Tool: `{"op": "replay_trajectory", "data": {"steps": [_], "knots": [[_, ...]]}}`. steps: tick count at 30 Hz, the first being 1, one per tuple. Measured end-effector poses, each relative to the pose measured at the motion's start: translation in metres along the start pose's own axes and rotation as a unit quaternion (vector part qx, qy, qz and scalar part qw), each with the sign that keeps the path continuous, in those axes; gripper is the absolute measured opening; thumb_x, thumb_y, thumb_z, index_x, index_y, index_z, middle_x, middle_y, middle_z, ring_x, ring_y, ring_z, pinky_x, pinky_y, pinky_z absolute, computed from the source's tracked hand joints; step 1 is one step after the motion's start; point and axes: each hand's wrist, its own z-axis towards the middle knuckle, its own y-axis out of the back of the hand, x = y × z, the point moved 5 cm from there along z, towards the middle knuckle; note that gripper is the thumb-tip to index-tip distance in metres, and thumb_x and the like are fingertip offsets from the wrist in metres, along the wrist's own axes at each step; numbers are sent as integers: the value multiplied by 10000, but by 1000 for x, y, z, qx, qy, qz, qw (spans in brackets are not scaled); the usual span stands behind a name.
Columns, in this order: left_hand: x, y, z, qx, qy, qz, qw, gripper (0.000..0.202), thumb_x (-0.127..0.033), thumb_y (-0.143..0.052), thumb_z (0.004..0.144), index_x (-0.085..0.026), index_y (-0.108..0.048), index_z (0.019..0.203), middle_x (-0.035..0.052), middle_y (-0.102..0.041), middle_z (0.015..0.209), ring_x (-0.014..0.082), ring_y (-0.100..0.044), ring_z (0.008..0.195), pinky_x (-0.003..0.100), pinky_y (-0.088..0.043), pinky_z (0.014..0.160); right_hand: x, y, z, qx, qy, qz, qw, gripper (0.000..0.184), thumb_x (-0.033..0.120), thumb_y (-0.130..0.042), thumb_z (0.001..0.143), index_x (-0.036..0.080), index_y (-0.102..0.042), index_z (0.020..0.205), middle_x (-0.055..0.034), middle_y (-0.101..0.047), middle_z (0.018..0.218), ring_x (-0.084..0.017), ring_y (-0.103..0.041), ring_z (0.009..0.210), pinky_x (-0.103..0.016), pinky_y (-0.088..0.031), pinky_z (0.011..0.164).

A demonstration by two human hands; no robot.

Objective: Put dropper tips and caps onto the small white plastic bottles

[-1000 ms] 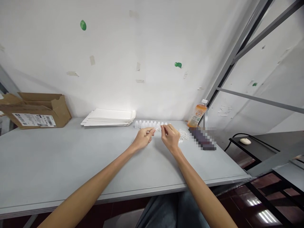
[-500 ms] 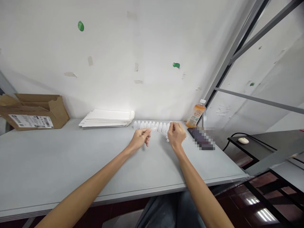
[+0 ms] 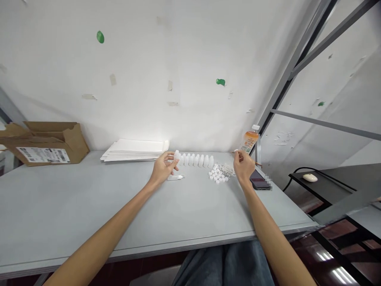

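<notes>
Showing upright between left fingers point(image 3: 173, 163), one white bottle point(image 3: 176, 155).

Two hands point(image 3: 161, 169) point(image 3: 244, 167), one box point(image 3: 73, 145), one phone point(image 3: 258, 181), one drink point(image 3: 250, 139), one mouse point(image 3: 310, 178) and over five little bottles point(image 3: 196, 160) are seen.

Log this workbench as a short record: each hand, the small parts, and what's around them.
Left hand: fingers around a small whitish bottle
Right hand: fingertips pinched, apparently on a small white piece, too small to identify
Bottle row: small, whitish, upright, along the back of the table
White caps: loose pile, right of centre
White strands: tangled, beside the caps
Right side: orange drink bottle, phone
Left side: white paper stack, open cardboard box
</notes>
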Motion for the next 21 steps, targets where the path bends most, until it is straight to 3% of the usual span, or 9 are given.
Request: {"op": "replay_trajectory", "data": {"steps": [4,11,14,21], "knots": [[3,9,4,-30,-18,84,996,332,-417,-656,744,-193,-525,952,51,-660,947,142,-657,578,219,-445,471,-26,-11,2,98,-51,-69,991,254,325,-543,847,178,-749,872,-109,-708,796,-225,-595,701,-297,-328,601],[21,23,16,-75,-7,210,975,212,-339,-621,707,-196,-568,853,15,-677,946,133,-633,667,269,-465,685,-18,-21,-8,242,-34,-162,956,295,384,-526,874,224,-754,972,-113,-718,929,-247,-645,834,-295,-385,658],[29,27,19,-79,6,272,959,208,-334,-615,705,-202,-605,865,0,-682,908,133,-590,673,268,-443,690,-15,-19,-8,247,-28,-187,950,319,396,-507,885,209,-755,958,-123,-711,943,-254,-650,874,-297,-401,688],[46,26,21,-52,35,326,943,272,-343,-618,719,-208,-628,955,-5,-693,914,135,-592,683,251,-405,635,-14,-13,-6,206,-25,-152,966,316,387,-507,886,196,-753,936,-113,-694,992,-242,-641,875,-297,-406,702]]}}
